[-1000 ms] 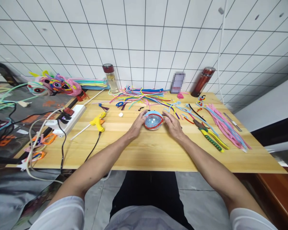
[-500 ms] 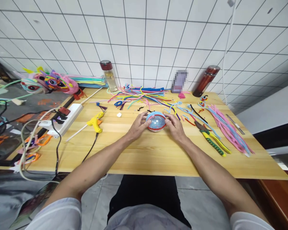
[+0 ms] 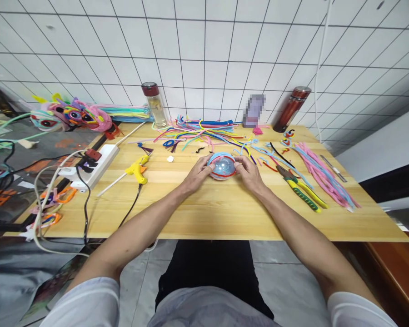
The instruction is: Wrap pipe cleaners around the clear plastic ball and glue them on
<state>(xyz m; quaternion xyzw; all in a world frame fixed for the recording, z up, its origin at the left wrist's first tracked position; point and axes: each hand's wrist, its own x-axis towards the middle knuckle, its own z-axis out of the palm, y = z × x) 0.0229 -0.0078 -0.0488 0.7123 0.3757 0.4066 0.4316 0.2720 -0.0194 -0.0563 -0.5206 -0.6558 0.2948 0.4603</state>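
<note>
A clear plastic dome (image 3: 222, 167), edged in light blue and red pipe cleaner, is between my hands above the middle of the table. My left hand (image 3: 202, 171) grips its left side, thumb on the front and fingers behind. On the right side my right hand (image 3: 246, 171) pinches the rim, with the fingertips partly hidden. Just behind the dome lie small black bits of pipe cleaner (image 3: 200, 150). A heap of loose coloured pipe cleaners (image 3: 204, 131) spreads farther back.
To the left are a yellow glue gun (image 3: 138, 170), a white power strip (image 3: 97, 165) with cables, and colourful pipe-cleaner figures (image 3: 75, 116). Pliers (image 3: 301, 190), a pink and blue bundle (image 3: 327, 175) and a craft knife (image 3: 334, 168) lie right. Two bottles, one a glass bottle (image 3: 155, 106), stand behind.
The view has shifted slightly. Both hands keep their hold on the dome, which stays in nearly the same place.
</note>
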